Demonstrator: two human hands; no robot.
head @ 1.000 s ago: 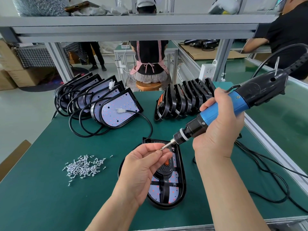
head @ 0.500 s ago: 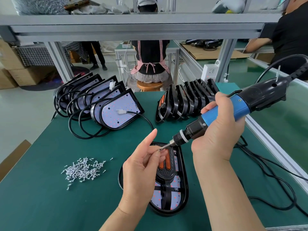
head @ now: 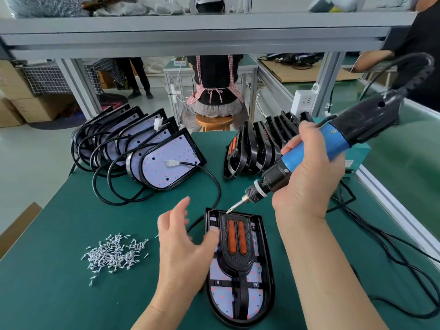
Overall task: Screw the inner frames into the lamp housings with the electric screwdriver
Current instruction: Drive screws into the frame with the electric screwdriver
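While right hand (head: 307, 177) grips screwdriver (head: 338, 139), inner frame (head: 238, 260) in housing (head: 238, 323) — screws (head: 114, 254) nearby

The motion-blurred left hand (head: 183, 248) hides the left edge of the lamp housing (head: 270, 277), and the tip of the electric screwdriver (head: 333, 148) is too small to tell whether it carries a screw.

Wooden stool (head: 214, 120) behind; cardboard boxes (head: 28, 108) far left.

One screwdriver (head: 333, 144). One housing (head: 256, 295) lies flat, one frame (head: 239, 265) in it. About six more housings (head: 166, 160) lean in a row; roughly seven spare frames (head: 252, 151) stand on edge. Screws (head: 114, 253): one heap, too many to count.
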